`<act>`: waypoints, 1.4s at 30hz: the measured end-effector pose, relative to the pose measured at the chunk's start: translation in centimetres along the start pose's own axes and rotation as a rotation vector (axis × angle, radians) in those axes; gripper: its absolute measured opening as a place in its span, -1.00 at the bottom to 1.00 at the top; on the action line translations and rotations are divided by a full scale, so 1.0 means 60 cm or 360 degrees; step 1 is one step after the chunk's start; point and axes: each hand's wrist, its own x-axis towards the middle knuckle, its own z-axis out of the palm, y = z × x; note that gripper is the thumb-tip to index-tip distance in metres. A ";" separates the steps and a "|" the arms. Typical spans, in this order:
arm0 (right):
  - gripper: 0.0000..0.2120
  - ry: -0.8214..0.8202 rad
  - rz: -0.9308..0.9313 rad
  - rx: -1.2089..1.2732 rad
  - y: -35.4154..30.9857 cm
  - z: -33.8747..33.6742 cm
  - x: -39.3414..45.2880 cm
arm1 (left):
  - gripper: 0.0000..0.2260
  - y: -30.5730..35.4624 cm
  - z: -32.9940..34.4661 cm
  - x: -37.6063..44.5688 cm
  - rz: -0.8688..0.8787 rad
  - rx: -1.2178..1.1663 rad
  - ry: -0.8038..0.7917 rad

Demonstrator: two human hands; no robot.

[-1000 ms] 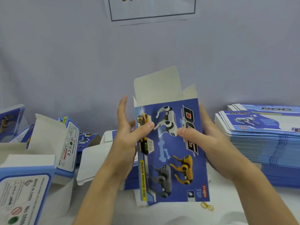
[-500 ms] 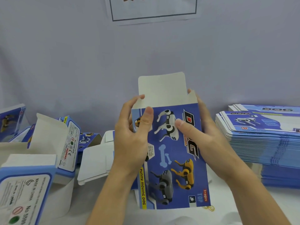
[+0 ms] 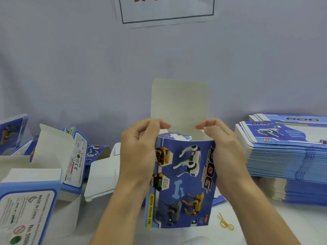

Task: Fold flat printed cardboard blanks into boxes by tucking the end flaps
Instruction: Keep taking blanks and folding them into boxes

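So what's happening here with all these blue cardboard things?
A person is folding a printed blue box by hand. The left hand and the right hand grip its upper sides, fingers pushing the small side flaps inward at the open top. The big top flap stands upright, not yet tucked. A stack of flat blanks waits on the right; folded boxes sit on the left.
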 end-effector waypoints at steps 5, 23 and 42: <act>-0.61 -0.0068 0.0123 0.0055 -0.004 0.004 -0.001 | -0.47 -0.005 -0.007 0.003 -0.0182 -0.0315 0.0028; -0.72 -0.0390 0.0166 0.0389 0.014 -0.009 0.001 | -0.84 -0.026 -0.031 0.009 -0.0043 -0.0159 -0.0061; -0.87 -0.0389 0.0099 0.0293 0.004 -0.007 -0.003 | -0.83 -0.024 -0.019 0.005 -0.0141 -0.0051 -0.0041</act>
